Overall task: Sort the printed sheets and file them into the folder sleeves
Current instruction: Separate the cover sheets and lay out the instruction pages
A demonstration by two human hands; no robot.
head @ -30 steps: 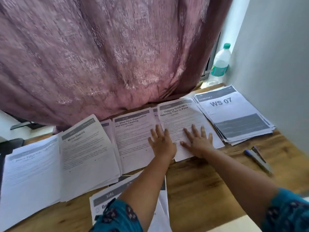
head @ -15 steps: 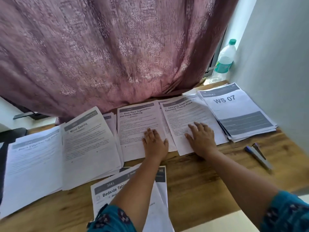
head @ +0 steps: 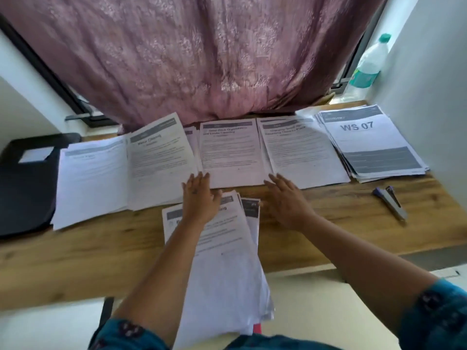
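Printed sheets (head: 231,152) in piles, rt stack (head: 371,142) reads "WS 07", left grip (head: 199,198) & right grip (head: 285,198) both spread flat

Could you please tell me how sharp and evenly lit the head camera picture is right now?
Head view: motion blur smears the small print; only WS 07 stack reads clearly; both hands soft-edged; wide-angle bending at the edges; daylight bright by the bottle.

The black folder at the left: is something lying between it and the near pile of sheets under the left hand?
Yes. Two piles overlap the way from the near pile, under the left hand, to the black folder.
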